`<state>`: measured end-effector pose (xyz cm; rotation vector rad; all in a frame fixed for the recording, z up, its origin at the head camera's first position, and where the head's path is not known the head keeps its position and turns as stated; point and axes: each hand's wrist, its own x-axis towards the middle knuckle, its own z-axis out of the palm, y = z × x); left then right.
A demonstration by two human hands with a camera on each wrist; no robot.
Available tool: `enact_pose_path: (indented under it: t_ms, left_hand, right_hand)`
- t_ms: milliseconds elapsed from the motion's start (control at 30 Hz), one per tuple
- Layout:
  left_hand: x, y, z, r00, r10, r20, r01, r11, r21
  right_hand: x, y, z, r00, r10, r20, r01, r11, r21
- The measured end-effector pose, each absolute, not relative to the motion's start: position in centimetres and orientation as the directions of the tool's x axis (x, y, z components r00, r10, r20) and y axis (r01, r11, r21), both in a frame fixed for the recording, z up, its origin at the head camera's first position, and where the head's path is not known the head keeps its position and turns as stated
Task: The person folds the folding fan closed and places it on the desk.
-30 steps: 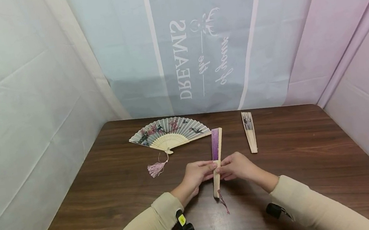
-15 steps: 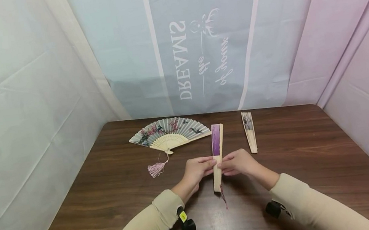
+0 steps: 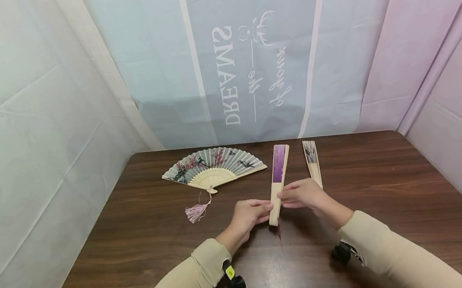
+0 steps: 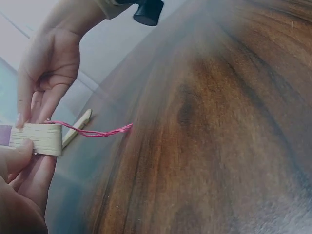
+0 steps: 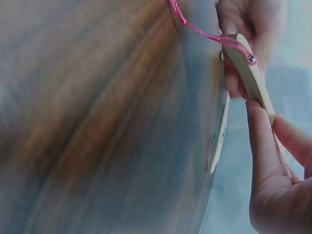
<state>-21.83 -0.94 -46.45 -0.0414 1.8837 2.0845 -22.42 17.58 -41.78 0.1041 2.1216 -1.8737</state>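
A folded purple hand fan [image 3: 278, 184] with pale wooden ribs is held between both hands in the head view, tilted with its top to the right. My left hand [image 3: 246, 219] pinches it near its lower end, thumb in front and fingers behind. My right hand [image 3: 306, 195] pinches its right edge slightly higher up. From the pivot end hangs a pink cord [image 4: 105, 132], plain in the left wrist view. In the right wrist view the fan's edge [image 5: 248, 73] runs between the fingers of both hands.
On the brown wooden table [image 3: 177, 266], a spread floral fan [image 3: 212, 170] lies at the back left with its pink tassel [image 3: 197, 212]. Another folded fan [image 3: 312, 155] lies at the back right, its lower end close behind my right hand. Fabric walls [image 3: 271, 86] enclose the table.
The purple fan has moved away from me and a little right, now leaning rightward. My right hand has shifted up and right with it, while the left stays low on the ribs.
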Motion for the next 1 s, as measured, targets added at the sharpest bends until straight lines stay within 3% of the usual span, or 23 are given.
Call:
enact_pose_path:
  t_ms: [200, 567, 867, 1000]
  left_hand:
    - [-22.2, -0.7, -46.4, -0.947, 0.212, -0.242, -0.26, -0.058, 0.964]
    - [-24.5, 2.1, -47.0, -0.978, 0.081, -0.191, -0.198, -0.096, 0.975]
    - [-26.8, 3.5, -46.7, -0.979, -0.071, -0.191, -0.19, -0.026, 0.981]
    - [-27.3, 3.9, -46.4, -0.976, -0.113, -0.186, -0.194, 0.058, 0.979]
  right_hand:
    - [-23.4, 18.2, -41.8, -0.955, -0.153, -0.255, 0.238, 0.125, -0.963]
    - [-25.8, 17.8, -43.4, -0.975, 0.005, -0.224, 0.223, 0.145, -0.964]
    - [-27.3, 17.1, -44.3, -0.986, 0.047, -0.159, 0.164, 0.387, -0.907]
    - [-28.1, 16.9, -44.2, -0.979, 0.084, -0.188, 0.206, 0.442, -0.873]
